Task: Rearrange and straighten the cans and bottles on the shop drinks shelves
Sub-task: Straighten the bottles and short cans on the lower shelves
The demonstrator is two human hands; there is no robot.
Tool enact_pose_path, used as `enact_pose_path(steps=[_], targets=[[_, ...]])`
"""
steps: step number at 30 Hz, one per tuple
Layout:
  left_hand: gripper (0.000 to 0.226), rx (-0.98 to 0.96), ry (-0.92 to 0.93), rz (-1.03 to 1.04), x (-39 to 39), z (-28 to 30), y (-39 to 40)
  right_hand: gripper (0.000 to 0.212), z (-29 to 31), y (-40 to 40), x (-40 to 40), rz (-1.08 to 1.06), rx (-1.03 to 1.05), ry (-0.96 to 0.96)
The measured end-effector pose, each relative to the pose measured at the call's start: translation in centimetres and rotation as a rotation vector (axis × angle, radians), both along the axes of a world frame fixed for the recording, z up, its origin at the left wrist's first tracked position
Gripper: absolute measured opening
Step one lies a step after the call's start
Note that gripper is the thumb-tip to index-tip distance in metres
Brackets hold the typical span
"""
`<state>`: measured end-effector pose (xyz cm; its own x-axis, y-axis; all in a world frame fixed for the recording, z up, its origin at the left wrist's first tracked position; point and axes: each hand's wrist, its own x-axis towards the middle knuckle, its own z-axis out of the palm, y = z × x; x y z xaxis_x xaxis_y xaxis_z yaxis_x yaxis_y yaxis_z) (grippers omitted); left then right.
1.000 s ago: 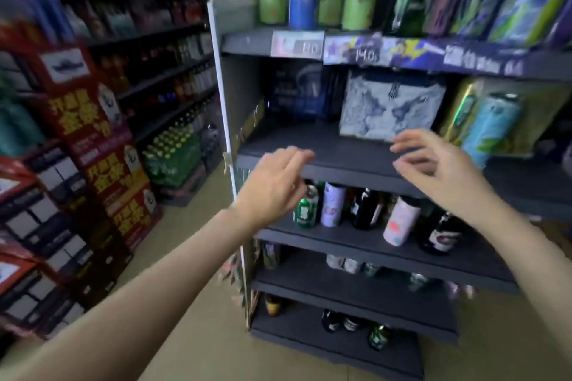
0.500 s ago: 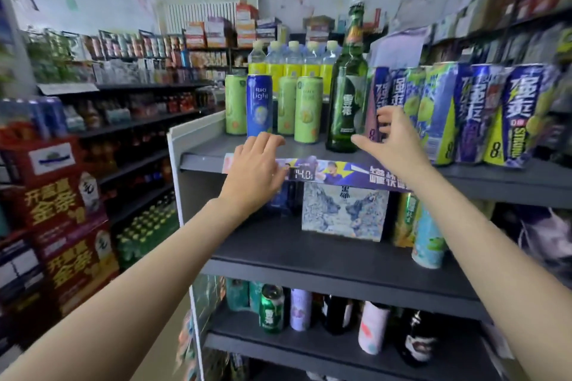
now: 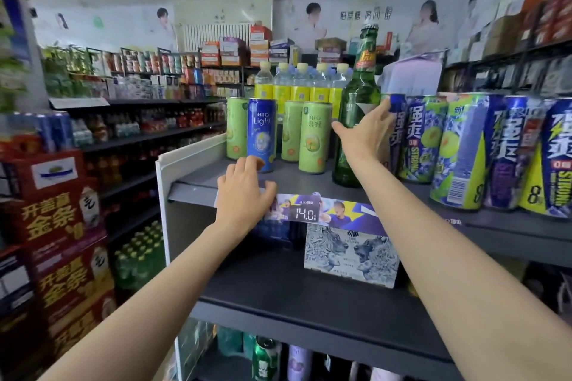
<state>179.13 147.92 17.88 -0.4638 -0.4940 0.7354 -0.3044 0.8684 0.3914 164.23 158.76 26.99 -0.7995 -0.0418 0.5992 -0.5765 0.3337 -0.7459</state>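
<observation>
Shelving of dark grey metal (image 3: 201,185) carried the drinks on its top tier. At left, a tall blue "Rio Light" aluminium can (image 3: 261,133) stood upright among pale green slim cans (image 3: 315,136). The left hand (image 3: 244,198) rested on the shelf edge just before the blue can, fingers loosely bent, gripping nothing. Further right, the right hand (image 3: 365,133) reached between a tall green glass bottle (image 3: 356,120) and a blue-and-lime printed can (image 3: 399,130), thumb spread toward the bottle, fingers touching the can; whether they gripped it could not be determined. Risk: the wrist lay against the bottle, so a sideways pull would probably topple it off the shelf.
</observation>
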Motion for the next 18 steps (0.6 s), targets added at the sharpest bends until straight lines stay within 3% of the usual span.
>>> enact_pose_path(steps=[4,8,15,18], targets=[[0.054,-0.040,-0.008,-0.028,0.2,-0.3,-0.3,0.098,0.2,-0.9,-0.4,-0.048,-0.045,-0.056],[0.066,-0.088,-0.025,-0.200,1.3,-0.2,-0.8,0.093,0.7,0.0,0.2,0.018,-0.113,-0.071],[0.056,-0.062,0.080,-0.167,3.7,-1.8,-0.2,0.084,2.4,4.8,5.7,0.246,-0.225,0.131],[0.045,-0.120,0.148,-0.147,6.0,-3.4,0.4,0.063,3.6,8.3,9.8,0.432,-0.232,0.174]])
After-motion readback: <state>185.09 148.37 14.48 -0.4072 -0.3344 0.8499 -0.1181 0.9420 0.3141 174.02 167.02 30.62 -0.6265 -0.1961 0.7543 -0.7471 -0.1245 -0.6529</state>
